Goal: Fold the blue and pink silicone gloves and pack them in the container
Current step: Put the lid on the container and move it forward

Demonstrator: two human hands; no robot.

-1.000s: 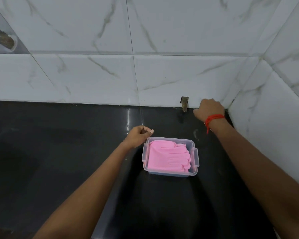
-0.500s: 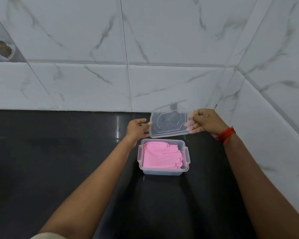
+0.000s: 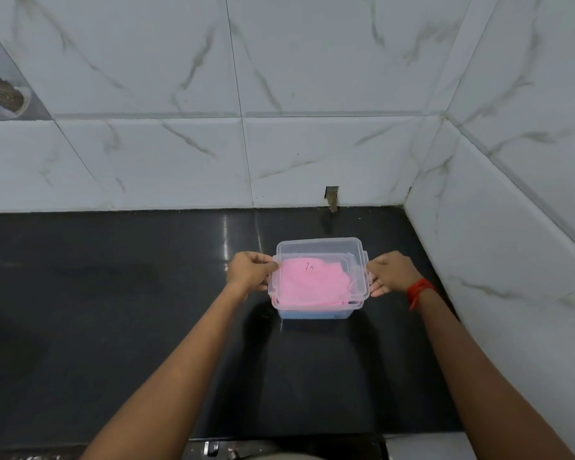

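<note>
A clear plastic container [image 3: 316, 312] stands on the black counter [image 3: 113, 310] near the right wall. Folded inside lies the pink glove [image 3: 312, 283], and a strip of the blue glove [image 3: 312, 314] shows beneath it through the front wall. A clear lid [image 3: 319, 249] sits over the container, shifted slightly toward the back. My left hand [image 3: 251, 270] grips the lid's left edge. On the other side my right hand [image 3: 390, 273], with a red thread at the wrist, holds the lid's right edge by its clip.
White marble tiles form the back wall [image 3: 279, 144] and the right side wall [image 3: 512, 210], meeting in a corner behind the container. A small chipped gap [image 3: 332, 197] marks the back wall's base. The counter's front edge runs along the bottom of the view.
My right hand fetched the lid from the back corner, my left hand joined it, and both brought the lid down over the container.
</note>
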